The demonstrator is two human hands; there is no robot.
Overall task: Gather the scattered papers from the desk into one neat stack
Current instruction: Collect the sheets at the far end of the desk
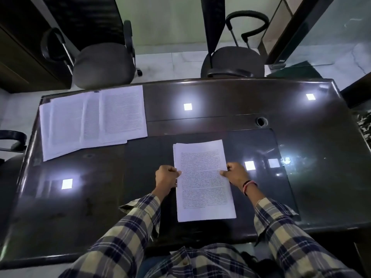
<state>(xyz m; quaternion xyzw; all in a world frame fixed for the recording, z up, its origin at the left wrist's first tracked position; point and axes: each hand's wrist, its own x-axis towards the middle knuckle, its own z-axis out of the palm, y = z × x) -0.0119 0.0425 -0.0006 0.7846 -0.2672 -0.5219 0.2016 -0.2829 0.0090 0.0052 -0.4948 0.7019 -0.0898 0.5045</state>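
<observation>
Print unreadable; left grip (pixel 167 176) and right grip (pixel 234 173) pinch stack (pixel 202 181) sides; loose papers (pixel 92 119) far-left on counter (pixel 220 109).

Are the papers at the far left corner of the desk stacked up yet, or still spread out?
Still spread out. The far-left papers lie fanned and overlapping, edges unaligned, untouched. Both hands hold the separate stack in front of the person.

Paper stack (pixel 203 180) between two gripping hands
</observation>
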